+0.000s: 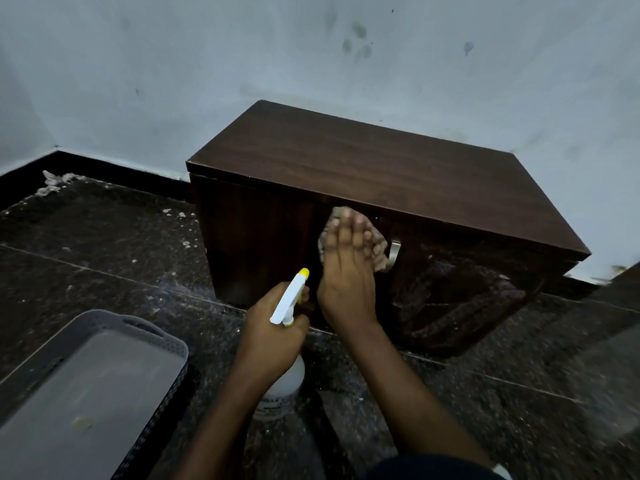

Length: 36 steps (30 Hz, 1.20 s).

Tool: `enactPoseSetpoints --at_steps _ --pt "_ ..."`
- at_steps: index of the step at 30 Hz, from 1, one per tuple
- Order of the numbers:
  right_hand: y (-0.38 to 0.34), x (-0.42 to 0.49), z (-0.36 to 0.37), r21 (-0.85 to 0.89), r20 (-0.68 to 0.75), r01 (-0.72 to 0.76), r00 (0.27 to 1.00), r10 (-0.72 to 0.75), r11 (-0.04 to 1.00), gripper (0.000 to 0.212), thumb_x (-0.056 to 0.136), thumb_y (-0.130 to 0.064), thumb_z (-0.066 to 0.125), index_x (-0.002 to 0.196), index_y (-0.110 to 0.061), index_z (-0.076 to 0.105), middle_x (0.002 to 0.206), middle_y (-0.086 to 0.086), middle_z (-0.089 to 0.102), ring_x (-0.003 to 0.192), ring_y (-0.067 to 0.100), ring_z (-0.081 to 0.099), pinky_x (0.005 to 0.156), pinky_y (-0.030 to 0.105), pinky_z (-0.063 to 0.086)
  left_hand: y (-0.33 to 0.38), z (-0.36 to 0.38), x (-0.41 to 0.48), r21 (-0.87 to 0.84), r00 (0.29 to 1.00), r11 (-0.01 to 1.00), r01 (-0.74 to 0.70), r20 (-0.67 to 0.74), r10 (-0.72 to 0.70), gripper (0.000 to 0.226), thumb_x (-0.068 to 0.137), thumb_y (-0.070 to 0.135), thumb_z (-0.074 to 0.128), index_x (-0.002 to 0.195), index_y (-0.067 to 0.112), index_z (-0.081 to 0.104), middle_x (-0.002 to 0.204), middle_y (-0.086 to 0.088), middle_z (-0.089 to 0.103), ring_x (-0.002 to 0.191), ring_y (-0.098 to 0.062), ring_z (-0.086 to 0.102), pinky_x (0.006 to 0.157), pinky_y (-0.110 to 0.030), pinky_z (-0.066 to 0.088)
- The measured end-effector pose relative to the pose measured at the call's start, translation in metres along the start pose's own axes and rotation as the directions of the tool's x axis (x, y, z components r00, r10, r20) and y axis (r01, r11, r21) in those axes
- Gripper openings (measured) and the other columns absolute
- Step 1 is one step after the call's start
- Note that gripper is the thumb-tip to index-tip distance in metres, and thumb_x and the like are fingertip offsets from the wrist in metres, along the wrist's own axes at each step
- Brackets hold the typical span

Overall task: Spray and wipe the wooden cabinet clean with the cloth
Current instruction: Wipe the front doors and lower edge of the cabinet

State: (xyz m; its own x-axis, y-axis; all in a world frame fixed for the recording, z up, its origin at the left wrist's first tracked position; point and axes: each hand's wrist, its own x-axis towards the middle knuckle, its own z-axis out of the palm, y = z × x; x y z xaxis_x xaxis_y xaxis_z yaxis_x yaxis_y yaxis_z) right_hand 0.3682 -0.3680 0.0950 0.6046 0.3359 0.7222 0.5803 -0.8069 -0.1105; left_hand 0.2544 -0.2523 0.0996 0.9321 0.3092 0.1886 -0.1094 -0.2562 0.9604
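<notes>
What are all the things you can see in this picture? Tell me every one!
cabinet: one, dark brown wood, on the floor against the wall
cabinet handle: one, silver, on the cabinet front, beside the cloth
cloth: one, pale beige, pressed flat on the cabinet front
spray bottle: one, white with yellow nozzle, in front of the cabinet
basket: one, grey plastic, on the floor at lower left
floor: dark speckled stone with pale crumbs
wall: pale, with smudges
left hand: grip on the spray bottle
right hand: flat on the cloth
</notes>
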Motion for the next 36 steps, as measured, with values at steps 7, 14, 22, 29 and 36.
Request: enactPoseSetpoints --at_steps 7,14,22,29,36 --pt "0.007 -0.016 -0.007 -0.078 -0.062 -0.07 0.996 0.065 0.995 0.069 0.091 -0.002 0.045 0.158 0.002 0.027 0.166 0.023 0.024 0.157 0.036 0.014 0.129 0.046 0.004 0.005 0.002 -0.008 0.021 1.0 1.0 0.008 0.003 -0.008 0.033 0.08 -0.013 0.061 0.093 0.017 0.067 0.063 0.011 0.054 0.05 -0.005 0.042 0.05 -0.014 0.033" --pt "-0.012 0.0 -0.007 0.031 0.054 0.053 0.997 -0.055 0.998 0.062 0.093 -0.004 0.04 0.154 0.005 0.036 0.164 0.025 0.027 0.157 0.035 0.009 0.129 0.047 0.006 0.003 -0.013 -0.008 0.015 1.0 1.0 0.019 0.005 -0.019 0.038 0.08 -0.016 0.06 0.083 0.022 0.063 0.061 0.003 0.056 0.05 -0.011 0.042 0.052 -0.018 0.034" --pt "-0.01 -0.049 0.01 0.312 -0.004 -0.404 0.905 0.426 0.86 0.067 0.1 -0.001 0.036 0.163 -0.003 0.014 0.172 0.013 0.002 0.16 0.027 0.0 0.128 0.047 0.013 0.004 -0.011 -0.008 -0.008 0.999 0.999 0.032 0.023 -0.032 0.049 0.081 -0.004 0.063 0.092 0.043 0.065 0.071 0.001 0.061 0.052 -0.009 0.048 0.049 -0.017 0.037" --pt "0.006 -0.104 0.034 0.088 0.287 -0.328 0.913 0.292 0.94 0.093 0.092 0.016 0.047 0.162 -0.012 -0.007 0.169 0.01 -0.017 0.157 0.027 -0.018 0.125 0.055 0.021 -0.002 -0.017 -0.009 -0.044 0.998 0.997 0.057 -0.009 -0.058 0.035 0.073 0.006 0.059 0.097 0.029 0.069 0.092 -0.016 0.07 0.076 -0.035 0.064 0.054 -0.036 0.048" --pt "0.029 -0.108 0.05 -0.024 0.242 -0.172 0.955 0.173 0.985 0.09 0.087 0.012 0.053 0.163 -0.005 0.01 0.171 0.017 0.001 0.158 0.035 -0.001 0.124 0.053 0.019 -0.018 -0.023 -0.008 0.012 0.996 0.996 0.084 -0.009 -0.084 0.048 0.084 -0.012 0.061 0.097 0.033 0.068 0.09 -0.013 0.071 0.066 -0.022 0.061 0.058 -0.029 0.046"
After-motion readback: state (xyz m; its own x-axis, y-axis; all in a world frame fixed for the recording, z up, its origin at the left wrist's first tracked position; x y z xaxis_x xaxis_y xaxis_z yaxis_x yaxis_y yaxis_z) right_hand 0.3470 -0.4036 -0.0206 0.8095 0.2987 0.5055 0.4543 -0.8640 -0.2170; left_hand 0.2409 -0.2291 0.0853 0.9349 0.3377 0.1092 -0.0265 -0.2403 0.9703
